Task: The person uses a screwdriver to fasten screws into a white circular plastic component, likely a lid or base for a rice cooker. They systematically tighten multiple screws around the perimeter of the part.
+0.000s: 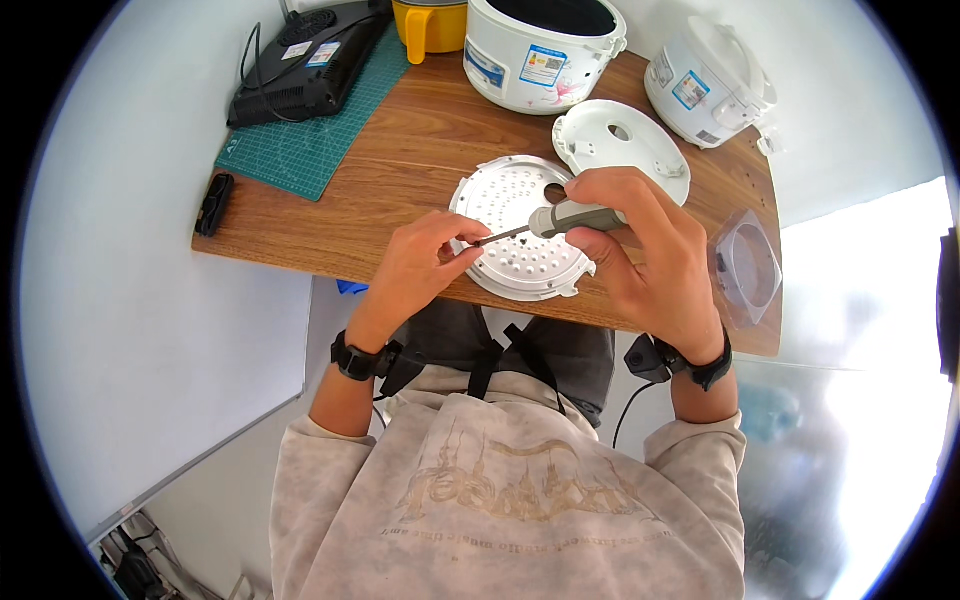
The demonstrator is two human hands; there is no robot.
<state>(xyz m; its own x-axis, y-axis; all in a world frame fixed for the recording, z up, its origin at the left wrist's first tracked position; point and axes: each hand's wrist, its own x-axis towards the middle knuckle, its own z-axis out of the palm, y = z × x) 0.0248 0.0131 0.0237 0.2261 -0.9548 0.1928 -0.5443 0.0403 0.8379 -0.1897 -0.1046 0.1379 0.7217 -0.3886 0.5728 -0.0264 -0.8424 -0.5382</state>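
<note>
My right hand [655,255] is closed round a grey-and-white screwdriver [577,219], its shaft pointing left. At the shaft's tip, the thumb and forefinger of my left hand [425,262] come together in a pinch. A tiny dark piece shows there, too small to name. Below both hands lies a round silver perforated metal plate [520,270] with a hole near its far right side. Just behind it, a white round plastic lid [630,150] with a round opening lies on the table, partly hidden by my right hand.
On the wooden table [400,130] stand a white rice cooker body [540,65], a closed white rice cooker [705,85] and a yellow pot [440,28]. A black appliance [310,65] rests on a green cutting mat [290,150]. A clear plastic box [748,265] sits at right, a black object [215,205] at left.
</note>
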